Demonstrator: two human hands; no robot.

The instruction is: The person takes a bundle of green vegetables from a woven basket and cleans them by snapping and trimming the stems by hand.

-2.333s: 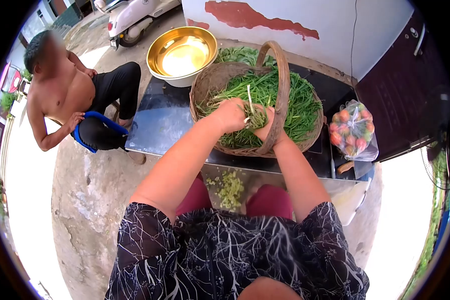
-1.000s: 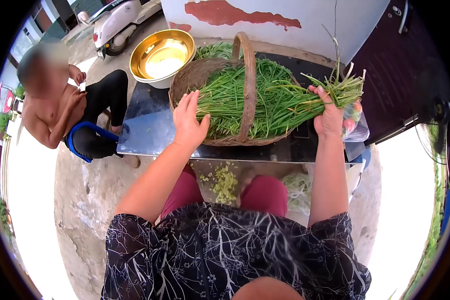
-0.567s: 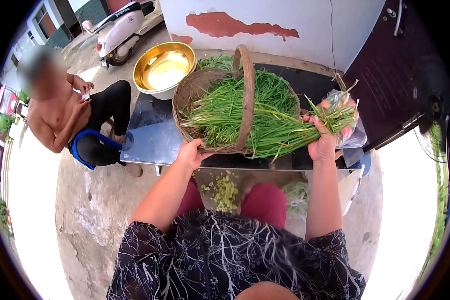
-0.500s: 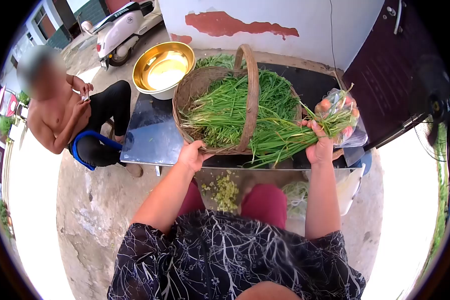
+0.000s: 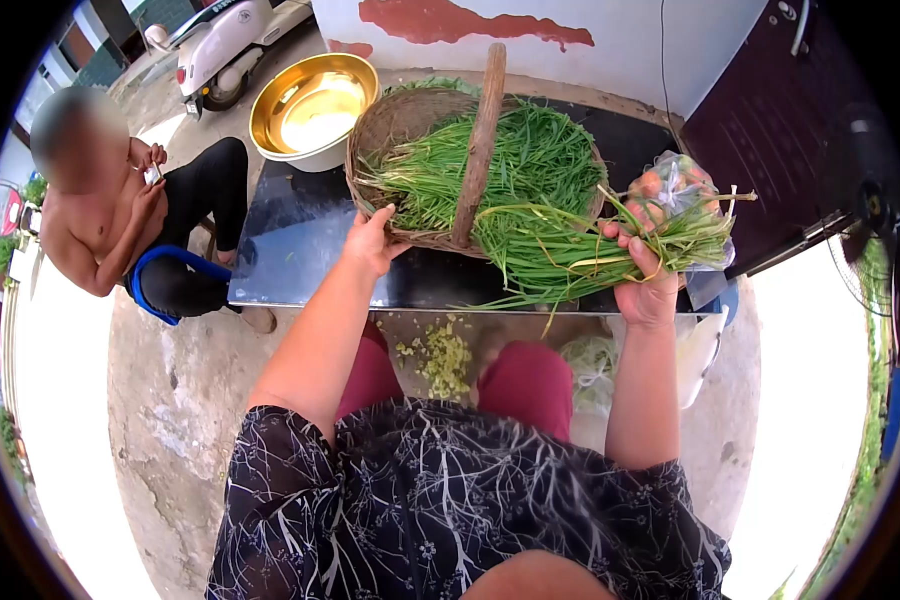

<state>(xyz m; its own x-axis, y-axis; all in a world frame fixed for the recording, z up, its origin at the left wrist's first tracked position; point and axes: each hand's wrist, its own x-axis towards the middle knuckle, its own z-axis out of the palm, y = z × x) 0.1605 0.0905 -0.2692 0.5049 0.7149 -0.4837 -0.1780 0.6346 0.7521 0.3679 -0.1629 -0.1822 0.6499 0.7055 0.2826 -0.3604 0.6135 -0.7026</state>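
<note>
A wicker basket point(image 5: 395, 118) with a tall wooden handle sits on the dark table point(image 5: 300, 265), filled with long green leafy stalks that look like garlic chives point(image 5: 432, 175). My left hand point(image 5: 372, 240) grips the basket's near left rim, thumb over the edge. In my right hand point(image 5: 646, 280) is a bunch of the same stalks point(image 5: 560, 255), fingers closed round it near the pale root ends. Its green tips hang left over the basket's side and the table edge. Right behind that hand lies a clear plastic bag of reddish round produce point(image 5: 682, 185), partly covered by the roots.
A gold-coloured basin point(image 5: 315, 105) stands at the table's back left corner. Beyond the left end sits a person point(image 5: 105, 215) on a blue-edged chair, holding something small. Yellow-green scraps point(image 5: 445, 360) lie on the floor by my knees. A scooter point(image 5: 235, 50) is parked behind.
The basket has tipped or turned, its handle now leaning more upright and its near rim higher in view. The bunch in my right hand has swung slightly, roots pointing further right.
</note>
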